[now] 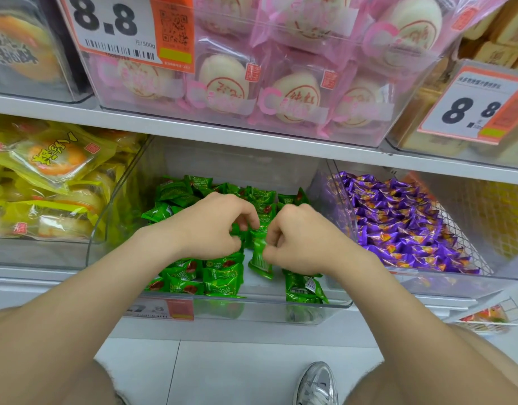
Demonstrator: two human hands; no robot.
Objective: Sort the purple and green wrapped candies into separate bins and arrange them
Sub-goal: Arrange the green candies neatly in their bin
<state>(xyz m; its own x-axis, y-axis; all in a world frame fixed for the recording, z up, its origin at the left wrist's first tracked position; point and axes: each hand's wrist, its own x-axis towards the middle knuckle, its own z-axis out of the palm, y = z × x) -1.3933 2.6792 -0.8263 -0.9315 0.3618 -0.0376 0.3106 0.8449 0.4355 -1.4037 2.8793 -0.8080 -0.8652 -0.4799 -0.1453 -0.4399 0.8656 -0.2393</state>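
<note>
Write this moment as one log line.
left hand grips green candies | right hand pinches green candy | purple candies in separate bin

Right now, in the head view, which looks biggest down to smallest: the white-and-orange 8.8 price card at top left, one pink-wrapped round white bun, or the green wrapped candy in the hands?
1. white-and-orange 8.8 price card: largest, even cut off at the top.
2. pink-wrapped round white bun.
3. green wrapped candy: clearly smallest.

1 silver-grey sneaker (pixel 317 385) w/ white laces, bare forearms (pixel 114 285)
</note>
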